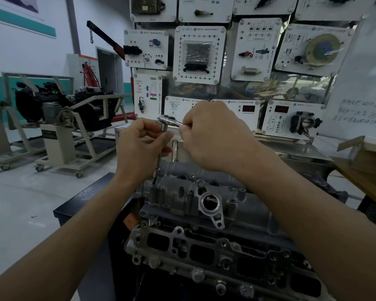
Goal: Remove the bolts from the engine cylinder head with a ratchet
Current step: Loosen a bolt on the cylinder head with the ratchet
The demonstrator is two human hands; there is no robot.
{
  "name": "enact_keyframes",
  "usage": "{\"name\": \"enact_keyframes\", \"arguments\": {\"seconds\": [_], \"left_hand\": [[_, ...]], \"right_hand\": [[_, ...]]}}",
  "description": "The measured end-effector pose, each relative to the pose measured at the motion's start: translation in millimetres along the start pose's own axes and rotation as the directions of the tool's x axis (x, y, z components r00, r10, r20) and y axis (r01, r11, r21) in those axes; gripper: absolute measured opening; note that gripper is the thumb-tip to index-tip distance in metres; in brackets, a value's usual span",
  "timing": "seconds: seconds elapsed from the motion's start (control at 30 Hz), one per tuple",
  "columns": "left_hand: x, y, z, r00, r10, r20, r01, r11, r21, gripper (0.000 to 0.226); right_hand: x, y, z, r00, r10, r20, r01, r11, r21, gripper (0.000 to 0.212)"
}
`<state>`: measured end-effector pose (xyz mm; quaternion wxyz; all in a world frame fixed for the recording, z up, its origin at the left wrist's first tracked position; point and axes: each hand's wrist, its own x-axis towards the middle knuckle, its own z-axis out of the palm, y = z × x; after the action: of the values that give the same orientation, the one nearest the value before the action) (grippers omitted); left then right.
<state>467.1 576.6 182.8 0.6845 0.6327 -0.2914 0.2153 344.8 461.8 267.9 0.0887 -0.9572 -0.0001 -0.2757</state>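
Observation:
The grey engine cylinder head (237, 216) lies in front of me on a dark stand. A ratchet (168, 121) sits atop a long thin extension bar (157, 170) that runs down into a bolt boss at the head's near-left corner (153, 189). My left hand (139, 146) curls its fingers around the top of the extension, just under the ratchet head. My right hand (213, 131) grips the ratchet's handle, which is mostly hidden in the fist. The bolt itself is hidden by the socket.
A training panel board (199, 54) with mounted car parts stands right behind the head. Engines on wheeled stands (59, 135) occupy the left floor. A wooden table (365, 170) juts in at the right. A round housing opening (210, 203) faces up on the head.

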Motion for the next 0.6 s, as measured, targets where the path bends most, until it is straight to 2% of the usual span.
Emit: {"name": "enact_keyframes", "arguments": {"seconds": [0.1,0.23,0.37,0.43,0.5,0.53,0.6], "left_hand": [[-0.7,-0.5,-1.4,1.0,0.021,0.002,-0.021,1.0,0.005,0.018],[-1.0,-1.2,-3.6,1.0,0.012,0.002,-0.012,1.0,-0.007,0.017],[1.3,2.8,-8.8,0.994,-0.01,0.112,0.009,1.0,0.006,0.009],[0.5,6.1,-10.3,0.98,0.071,0.188,-0.081,0.996,0.047,0.02],[-3.8,8.1,-11.5,0.96,0.156,0.233,-0.184,0.978,0.099,0.04],[-6.4,8.8,-12.6,0.956,0.175,0.236,-0.203,0.974,0.1,0.043],[-8.6,6.9,-16.2,0.961,0.175,0.212,-0.195,0.978,0.074,0.038]], "right_hand": [[-0.4,0.4,2.9,1.0,-0.012,-0.008,0.012,1.0,0.008,0.033],[-2.2,-0.8,4.9,1.0,-0.02,-0.019,0.02,1.0,0.008,0.023],[-11.0,-13.1,0.9,0.999,-0.039,0.016,0.04,0.996,-0.078,0.024],[-14.3,-25.8,0.7,0.995,-0.066,0.068,0.076,0.984,-0.159,0.03],[-14.3,-37.6,3.7,0.991,-0.096,0.09,0.112,0.973,-0.203,0.014],[-13.0,-41.8,5.9,0.987,-0.121,0.102,0.141,0.965,-0.22,0.008],[-9.8,-43.2,9.9,0.982,-0.152,0.113,0.176,0.954,-0.244,0.009]]}}
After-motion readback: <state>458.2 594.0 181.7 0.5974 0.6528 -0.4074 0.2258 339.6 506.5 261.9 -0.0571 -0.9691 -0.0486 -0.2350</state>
